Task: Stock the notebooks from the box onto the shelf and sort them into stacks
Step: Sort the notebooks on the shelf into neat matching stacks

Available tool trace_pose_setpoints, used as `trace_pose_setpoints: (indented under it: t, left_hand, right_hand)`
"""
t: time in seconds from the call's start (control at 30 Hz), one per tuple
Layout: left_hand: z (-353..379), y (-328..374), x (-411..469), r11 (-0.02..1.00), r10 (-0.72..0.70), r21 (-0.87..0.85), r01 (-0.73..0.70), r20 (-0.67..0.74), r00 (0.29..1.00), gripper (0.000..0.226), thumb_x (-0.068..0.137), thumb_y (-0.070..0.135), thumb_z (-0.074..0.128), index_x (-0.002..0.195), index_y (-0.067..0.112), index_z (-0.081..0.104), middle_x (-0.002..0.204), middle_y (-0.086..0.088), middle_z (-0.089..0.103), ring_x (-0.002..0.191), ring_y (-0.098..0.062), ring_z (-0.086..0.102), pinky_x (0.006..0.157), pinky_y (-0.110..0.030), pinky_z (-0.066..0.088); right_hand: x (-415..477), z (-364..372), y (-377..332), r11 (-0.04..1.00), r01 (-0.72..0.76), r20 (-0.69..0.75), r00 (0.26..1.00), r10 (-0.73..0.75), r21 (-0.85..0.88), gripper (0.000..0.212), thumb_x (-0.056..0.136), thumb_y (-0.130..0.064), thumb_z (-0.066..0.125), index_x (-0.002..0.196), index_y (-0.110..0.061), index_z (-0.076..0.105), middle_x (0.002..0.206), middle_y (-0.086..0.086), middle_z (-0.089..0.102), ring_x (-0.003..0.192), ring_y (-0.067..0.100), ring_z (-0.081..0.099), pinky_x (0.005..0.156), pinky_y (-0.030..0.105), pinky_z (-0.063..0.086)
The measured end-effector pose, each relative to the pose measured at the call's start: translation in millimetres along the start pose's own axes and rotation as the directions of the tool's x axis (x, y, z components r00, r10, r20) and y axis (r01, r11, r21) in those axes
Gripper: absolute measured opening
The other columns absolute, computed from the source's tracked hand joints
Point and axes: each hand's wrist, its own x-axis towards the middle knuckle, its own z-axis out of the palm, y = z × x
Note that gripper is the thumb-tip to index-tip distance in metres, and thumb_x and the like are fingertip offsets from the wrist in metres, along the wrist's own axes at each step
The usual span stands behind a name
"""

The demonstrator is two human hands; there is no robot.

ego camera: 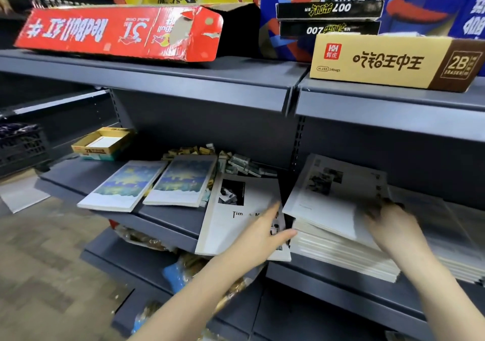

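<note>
Right hand (392, 225) grips tilted notebook (333, 193) by right edge | stack (341, 258) beneath

two blue notebooks (123, 185) (183, 180), starry covers up, flat and side by side on the shelf (168, 217), near corners past its front edge. just right of them a white notebook (231, 225) with a black photo and "tim" lettering, hanging well over the same front edge. across the divide, at the left end of the right section, a stack (341, 256) of white notebooks; top notebook (333, 196) tilted above it. further right a second stack (462, 259), blurred.
</note>
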Motion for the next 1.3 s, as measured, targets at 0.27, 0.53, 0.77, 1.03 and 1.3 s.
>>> trace_pose_setpoints:
  t: [0.27,0.53,0.77,1.03,1.3]
  left_hand:
    - [22.9,23.9,18.9,0.999,0.032,0.023,-0.031,-0.058,0.998,0.08,0.085,0.037,0.064,0.149,0.024,0.016,0.151,0.004,0.03,0.131,-0.005,0.033,0.101,-0.016,0.023]
    - [44.6,30.9,27.6,1.0,0.019,0.009,-0.019,-0.064,0.998,0.086,0.085,0.044,0.061,0.15,0.022,0.009,0.156,0.003,0.019,0.139,-0.016,0.029,0.11,-0.025,0.024]
    - [47.5,33.7,27.0,0.998,-0.014,-0.054,0.008,-0.111,0.994,0.087,0.085,0.039,0.064,0.15,0.023,0.009,0.154,0.005,0.024,0.139,-0.015,0.028,0.108,-0.024,0.025]
    - [36.1,44.4,28.9,0.993,-0.038,-0.119,0.025,-0.107,0.994,0.072,0.09,0.041,0.054,0.148,0.017,0.019,0.153,0.0,0.024,0.139,-0.013,0.026,0.104,-0.019,0.022]
    - [39.1,55.6,39.7,0.873,-0.211,-0.465,0.145,-0.092,0.973,0.059,0.095,0.049,0.036,0.145,0.018,0.031,0.15,0.0,0.034,0.138,-0.019,0.03,0.109,-0.031,0.023]
  right_hand:
    - [-0.7,-5.7,16.3,0.985,-0.008,0.0,1.0,0.008,0.175,0.023,0.093,-0.02,0.05,0.09,0.001,0.058,0.085,0.015,0.057,0.081,0.029,0.049,0.065,0.034,0.033]
    - [-0.6,-16.1,26.6,0.887,-0.07,0.073,0.996,0.041,0.456,0.023,0.091,-0.009,0.043,0.073,0.004,0.038,0.068,0.011,0.039,0.062,0.019,0.033,0.058,0.034,0.023]
    - [3.0,-10.6,25.4,0.8,-0.035,0.085,0.996,-0.02,0.599,0.022,0.085,-0.002,0.04,0.071,-0.016,0.031,0.067,0.006,0.024,0.064,0.016,0.022,0.058,0.033,0.017]
    - [-2.0,-14.7,34.7,0.733,-0.167,0.19,0.98,0.052,0.66,0.018,0.09,-0.009,0.045,0.086,0.008,0.051,0.074,0.024,0.043,0.069,0.034,0.043,0.072,0.031,0.02]
    - [-27.1,-2.8,40.3,0.538,-0.227,0.241,0.969,0.046,0.812,0.064,0.098,-0.026,0.046,0.15,-0.009,0.013,0.156,0.008,0.021,0.143,0.022,0.021,0.11,0.031,0.021]
